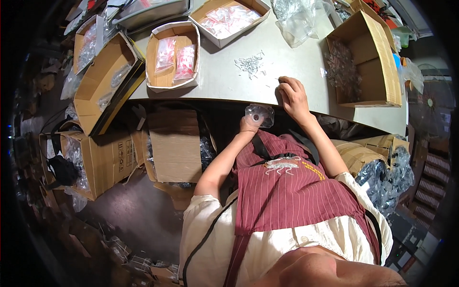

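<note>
My left hand [249, 125] is closed on a clear plastic piece [266, 117] with a round dark spot in its middle, held just off the table's front edge. My right hand [294, 98] is over the edge of the table, its fingers curled in a pinch. Something tiny and thin seems to show at the fingertips, too small to name. Just beyond, to the left of that hand, a loose pile of small metal pieces, perhaps screws [249, 64], lies scattered on the pale tabletop [217, 71].
A white-rimmed box [149, 57] holds pink-and-clear bags; another box [221, 42] behind it holds many small packets. At the right, a cardboard box [377, 71] on its side contains clear pieces. A long carton [91, 105] stands left. Clear plastic bags [296, 24] lie at the back.
</note>
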`<state>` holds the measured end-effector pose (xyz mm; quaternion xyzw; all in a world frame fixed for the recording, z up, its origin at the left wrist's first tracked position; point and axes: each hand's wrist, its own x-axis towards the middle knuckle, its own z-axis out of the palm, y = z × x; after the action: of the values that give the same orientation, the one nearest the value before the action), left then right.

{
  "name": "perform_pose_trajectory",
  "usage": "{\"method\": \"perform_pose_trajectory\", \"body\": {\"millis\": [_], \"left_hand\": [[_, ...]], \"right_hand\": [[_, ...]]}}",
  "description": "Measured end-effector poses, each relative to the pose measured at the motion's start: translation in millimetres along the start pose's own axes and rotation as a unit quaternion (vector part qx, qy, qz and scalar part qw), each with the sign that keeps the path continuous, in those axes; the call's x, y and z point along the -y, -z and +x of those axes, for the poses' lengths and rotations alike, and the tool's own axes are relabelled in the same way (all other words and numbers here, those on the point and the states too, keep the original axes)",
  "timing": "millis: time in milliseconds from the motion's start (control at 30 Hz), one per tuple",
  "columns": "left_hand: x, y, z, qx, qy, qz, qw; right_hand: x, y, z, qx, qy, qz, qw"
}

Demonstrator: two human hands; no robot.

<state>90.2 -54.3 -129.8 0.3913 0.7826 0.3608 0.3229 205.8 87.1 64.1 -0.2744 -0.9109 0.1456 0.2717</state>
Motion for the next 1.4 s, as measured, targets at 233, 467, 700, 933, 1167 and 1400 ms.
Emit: {"method": "perform_pose_trajectory", "body": {"millis": [233, 467, 700, 933, 1167, 1400], "left_hand": [[5.2, -4.3, 2.8, -0.003, 0.005, 0.002, 1.0], [9.5, -7.4, 5.6, 0.004, 0.015, 0.004, 1.0], [10.2, -10.4, 4.5, -0.019, 0.017, -0.006, 1.0], [11.0, -10.0, 5.3, -0.012, 0.02, 0.001, 1.0], [11.0, -9.0, 5.7, 0.012, 0.034, 0.007, 0.999], [16.3, -15.2, 7.9, 0.014, 0.041, 0.054, 0.998]], "right_hand": [[1.5, -0.3, 0.4, -0.001, 0.003, -0.003, 1.0], [-1.3, -2.9, 6.9, 0.01, 0.014, 0.022, 1.0], [-11.6, -9.1, 15.9, 0.008, 0.011, 0.052, 0.999], [-16.2, -12.5, 15.7, 0.007, -0.032, 0.115, 0.993], [-19.9, -16.9, 6.8, 0.008, -0.132, 0.277, 0.952], [-5.3, -25.7, 9.0, -0.021, -0.035, 0.084, 0.996]]}}
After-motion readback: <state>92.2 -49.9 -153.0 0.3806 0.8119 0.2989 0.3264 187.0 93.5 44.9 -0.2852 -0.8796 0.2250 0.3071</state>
